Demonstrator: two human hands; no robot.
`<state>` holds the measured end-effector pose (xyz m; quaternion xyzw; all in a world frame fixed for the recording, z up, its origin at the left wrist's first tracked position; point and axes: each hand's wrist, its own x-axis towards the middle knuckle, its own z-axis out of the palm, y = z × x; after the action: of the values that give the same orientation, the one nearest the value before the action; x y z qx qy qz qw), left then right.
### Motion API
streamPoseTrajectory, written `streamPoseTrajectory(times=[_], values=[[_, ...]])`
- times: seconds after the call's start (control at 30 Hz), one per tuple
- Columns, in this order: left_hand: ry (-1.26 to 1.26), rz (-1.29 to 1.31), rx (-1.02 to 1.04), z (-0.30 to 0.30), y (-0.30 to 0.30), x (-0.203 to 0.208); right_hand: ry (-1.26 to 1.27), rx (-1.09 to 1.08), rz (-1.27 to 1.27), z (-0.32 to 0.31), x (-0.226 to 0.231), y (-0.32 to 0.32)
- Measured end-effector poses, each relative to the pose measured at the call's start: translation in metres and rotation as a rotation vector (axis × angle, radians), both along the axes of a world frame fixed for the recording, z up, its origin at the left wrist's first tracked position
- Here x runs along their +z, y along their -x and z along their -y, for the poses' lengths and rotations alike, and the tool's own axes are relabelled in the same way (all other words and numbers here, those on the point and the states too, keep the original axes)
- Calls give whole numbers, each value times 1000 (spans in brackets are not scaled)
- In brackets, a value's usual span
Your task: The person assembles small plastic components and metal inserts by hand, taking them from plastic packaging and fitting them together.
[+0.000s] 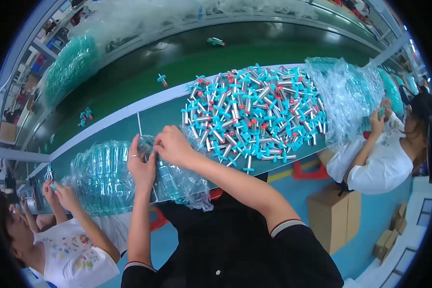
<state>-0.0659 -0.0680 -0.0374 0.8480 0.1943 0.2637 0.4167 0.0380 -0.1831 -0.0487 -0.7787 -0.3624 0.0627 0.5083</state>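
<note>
My left hand (142, 165), with a ring on one finger, is over clear plastic wrapping at the near edge of the bench. Its thumb and fingers curl close together. Just right of it is my right hand (174, 146), its fingers pinched; whatever lies between the fingertips is too small to make out. Beneath and beside them are teal ribbed plastic trays (105, 165) in a clear bag, with more bagged trays (170, 180) under my right wrist. A big heap of small metal cylinders (254, 113) with teal collars and red ends lies right of my hands.
A green conveyor belt (134, 89) runs behind the bench, carrying a few loose cylinders. Co-workers sit left (77, 245) and right (384, 156), each handling a small part. More bagged teal trays (353, 91) lie to the right. A cardboard box (331, 216) stands on the floor.
</note>
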Motion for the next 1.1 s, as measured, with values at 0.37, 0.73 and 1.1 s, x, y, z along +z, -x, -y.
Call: streamPoseTrajectory(times=[0.37,0.73,1.1], values=[[-105,-15,-45,-3,-7,-7,35,-11,-54,-4,-3,-10],[197,-158,-73,-23,0,-1,12,29,42,0,-6,-12],[459,24,-111,-30,-4,-11,-25,65,255,0,-7,-12]])
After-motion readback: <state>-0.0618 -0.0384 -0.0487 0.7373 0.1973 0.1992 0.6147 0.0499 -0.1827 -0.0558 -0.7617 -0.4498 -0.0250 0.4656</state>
